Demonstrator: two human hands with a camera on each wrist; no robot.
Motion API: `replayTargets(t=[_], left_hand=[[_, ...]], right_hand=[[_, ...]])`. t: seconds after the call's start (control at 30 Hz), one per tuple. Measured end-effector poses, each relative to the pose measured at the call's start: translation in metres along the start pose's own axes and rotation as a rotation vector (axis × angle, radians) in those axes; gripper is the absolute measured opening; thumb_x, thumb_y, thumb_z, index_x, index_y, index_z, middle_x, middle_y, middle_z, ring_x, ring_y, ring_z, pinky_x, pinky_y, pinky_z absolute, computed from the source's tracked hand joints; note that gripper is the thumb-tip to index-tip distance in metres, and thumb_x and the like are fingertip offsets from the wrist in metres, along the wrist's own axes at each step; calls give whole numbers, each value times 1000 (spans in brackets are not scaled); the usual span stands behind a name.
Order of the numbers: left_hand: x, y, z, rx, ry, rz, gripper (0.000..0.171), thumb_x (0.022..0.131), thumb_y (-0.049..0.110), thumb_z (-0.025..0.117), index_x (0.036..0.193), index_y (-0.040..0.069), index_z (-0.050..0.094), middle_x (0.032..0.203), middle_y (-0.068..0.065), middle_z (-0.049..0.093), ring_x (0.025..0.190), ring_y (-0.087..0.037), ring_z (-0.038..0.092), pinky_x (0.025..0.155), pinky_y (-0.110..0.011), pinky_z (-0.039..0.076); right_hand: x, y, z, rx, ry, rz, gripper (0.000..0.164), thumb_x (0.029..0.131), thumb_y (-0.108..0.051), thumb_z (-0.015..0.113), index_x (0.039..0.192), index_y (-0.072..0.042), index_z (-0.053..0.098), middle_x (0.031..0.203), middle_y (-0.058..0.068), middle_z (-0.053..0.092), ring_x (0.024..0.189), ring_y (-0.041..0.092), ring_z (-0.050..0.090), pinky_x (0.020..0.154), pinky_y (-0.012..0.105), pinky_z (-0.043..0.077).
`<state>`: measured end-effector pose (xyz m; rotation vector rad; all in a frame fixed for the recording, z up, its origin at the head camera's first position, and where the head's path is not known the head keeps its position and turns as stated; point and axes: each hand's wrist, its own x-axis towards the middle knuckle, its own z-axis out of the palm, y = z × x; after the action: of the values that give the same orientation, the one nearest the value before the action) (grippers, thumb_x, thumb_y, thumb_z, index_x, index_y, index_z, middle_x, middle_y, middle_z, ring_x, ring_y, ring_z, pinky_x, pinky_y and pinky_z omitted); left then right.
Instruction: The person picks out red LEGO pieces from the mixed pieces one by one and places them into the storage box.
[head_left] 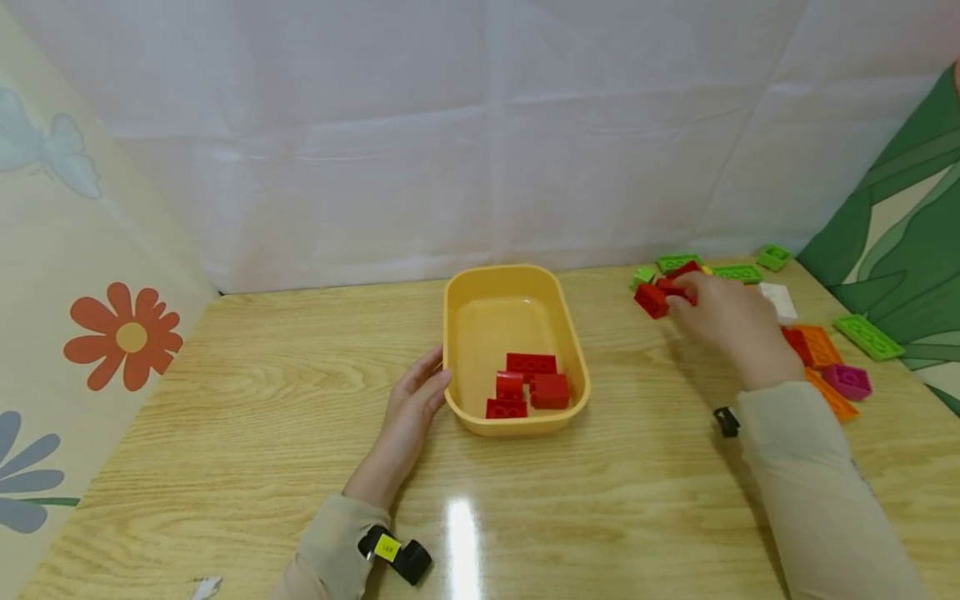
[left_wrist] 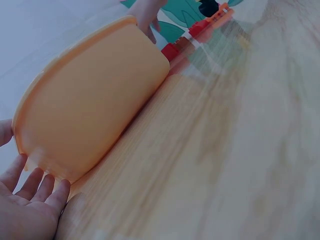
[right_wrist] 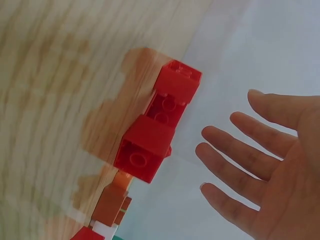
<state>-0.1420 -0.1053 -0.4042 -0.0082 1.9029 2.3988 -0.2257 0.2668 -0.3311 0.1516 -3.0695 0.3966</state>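
Observation:
A yellow plastic bin (head_left: 491, 325) stands mid-table, with several red toy bricks (head_left: 549, 392) lying in its near end. My left hand (head_left: 405, 412) is at the bin's left side. Its thumb and straight, spread fingers (left_wrist: 44, 189) touch the outside wall in the left wrist view. At the back right, my right hand (head_left: 731, 321) reaches over a cluster of red bricks (head_left: 651, 301). Seen from the right wrist, its fingers (right_wrist: 240, 145) are extended and spread, apart from the red bricks (right_wrist: 145, 137), with nothing between them. In the head view the hand partly hides the cluster.
Green plates and bricks (head_left: 738, 273), a white brick (head_left: 778, 302), orange pieces (head_left: 819, 346) and a magenta brick (head_left: 847, 381) lie along the right side. A white cloth (head_left: 360, 167) hangs behind the table. A small white scrap (head_left: 206, 587) lies near the front left.

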Motion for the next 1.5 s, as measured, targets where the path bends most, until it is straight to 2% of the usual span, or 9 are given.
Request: replayTargets(t=[0.13, 0.3, 0.5, 0.67, 0.9, 1.17, 1.37, 1.5], left_hand=[[0, 1, 0, 1, -4, -3, 51, 94, 16, 52, 142, 4, 39, 147, -14, 41, 129, -21, 44, 93, -12, 47], [0, 1, -1, 9, -7, -12, 51, 94, 17, 51, 142, 4, 38, 147, -13, 41, 129, -21, 43, 106, -26, 43], [0, 0, -1, 3, -4, -10, 52, 94, 16, 51, 142, 3, 38, 147, -15, 41, 129, -22, 44, 102, -22, 45], [0, 0, -1, 1, -8, 1, 52, 94, 15, 51, 143, 2, 37, 148, -16, 40, 130, -24, 42, 113, -41, 36], [0, 0, 0, 10, 6, -23, 50, 94, 17, 52, 141, 5, 40, 146, -12, 43, 128, -20, 45, 112, -38, 37], [-1, 0, 0, 6, -4, 4, 53, 94, 19, 53, 142, 4, 38, 148, -14, 41, 130, -22, 43, 115, -44, 33], [-1, -1, 1, -1, -5, 11, 53, 93, 19, 53, 142, 3, 38, 148, -15, 40, 130, -22, 42, 115, -44, 33], [0, -1, 1, 1, 0, 7, 52, 94, 17, 52, 142, 3, 38, 148, -15, 40, 130, -22, 42, 115, -45, 33]], right_hand=[[0, 6, -4, -16, 0, 16, 53, 95, -40, 44, 127, 2, 51, 118, 36, 57, 93, 46, 54, 72, 62, 47], [0, 13, -5, -33, 20, 20, 53, 95, -37, 43, 124, 6, 52, 121, 37, 55, 98, 50, 52, 80, 66, 46], [-1, 20, -5, -12, 2, 56, 55, 95, -40, 43, 126, 6, 50, 125, 38, 52, 100, 51, 51, 80, 67, 45], [0, 26, -4, -2, -20, 64, 54, 94, -37, 46, 128, 6, 48, 126, 38, 51, 99, 51, 51, 77, 67, 46], [2, 30, -1, 2, -103, 64, 62, 93, -41, 47, 131, 7, 44, 126, 39, 50, 101, 50, 51, 80, 68, 46], [3, 34, 2, -5, -149, 48, 69, 92, -46, 47, 134, 8, 39, 132, 41, 44, 110, 55, 45, 86, 72, 42], [4, 36, 5, -2, -172, -11, 61, 92, -33, 52, 137, 6, 38, 134, 42, 42, 114, 57, 41, 92, 73, 38], [5, 36, 6, -11, -201, -13, 61, 93, -31, 52, 137, 7, 37, 136, 42, 40, 117, 57, 38, 94, 73, 36]])
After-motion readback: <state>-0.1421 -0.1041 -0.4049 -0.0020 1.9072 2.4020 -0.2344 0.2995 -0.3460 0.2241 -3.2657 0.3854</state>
